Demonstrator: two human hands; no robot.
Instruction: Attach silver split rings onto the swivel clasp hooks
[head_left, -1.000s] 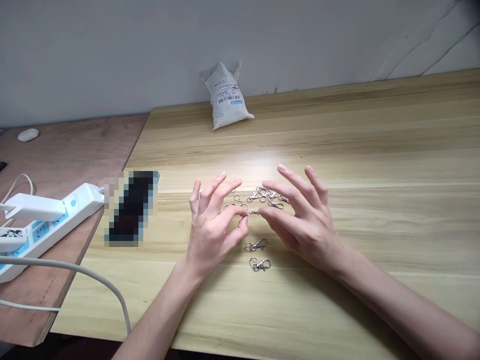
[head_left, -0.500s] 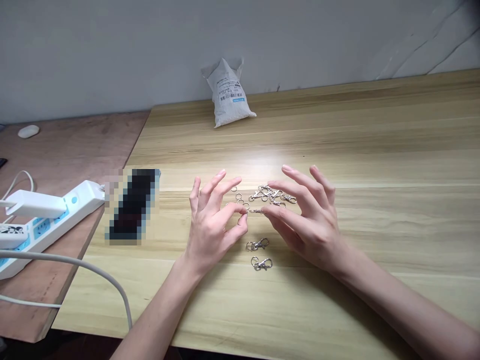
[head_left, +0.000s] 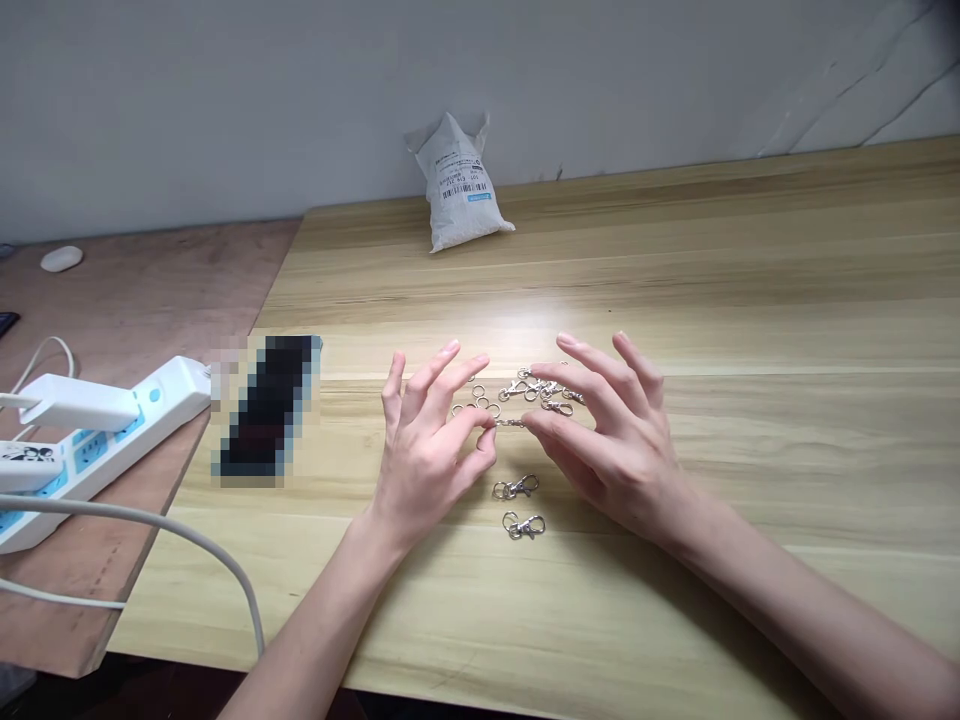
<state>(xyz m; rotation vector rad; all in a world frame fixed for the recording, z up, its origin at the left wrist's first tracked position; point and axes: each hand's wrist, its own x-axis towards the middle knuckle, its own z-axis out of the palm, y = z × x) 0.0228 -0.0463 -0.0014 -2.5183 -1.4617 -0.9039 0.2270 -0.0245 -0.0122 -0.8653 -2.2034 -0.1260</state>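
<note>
Between my hands a small silver swivel clasp (head_left: 511, 423) is held level just above the table. My right hand (head_left: 619, 440) pinches its right end with thumb and forefinger, the other fingers raised. My left hand (head_left: 431, 445) is closed in a pinch at its left end, on what looks like a metal key ring mostly hidden by the fingertips. Several loose key rings (head_left: 478, 392) lie just beyond my left fingertips. Behind the held clasp is a pile of more swivel clasps (head_left: 534, 390), partly covered by my right fingers. Nearer me lie two clasps with rings attached, one upper (head_left: 517, 487) and one lower (head_left: 525, 526).
A white plastic parcel (head_left: 461, 190) leans near the wall. To the left are a blurred-out dark phone-like slab (head_left: 266, 405) and, on a lower brownish table, a white power strip (head_left: 97, 450) with plugs. A grey cable (head_left: 187, 540) loops near my left forearm.
My right hand's raised fingers have shifted slightly left over the clasp pile. Both hands keep their pinch on the same piece. The view has moved a little.
</note>
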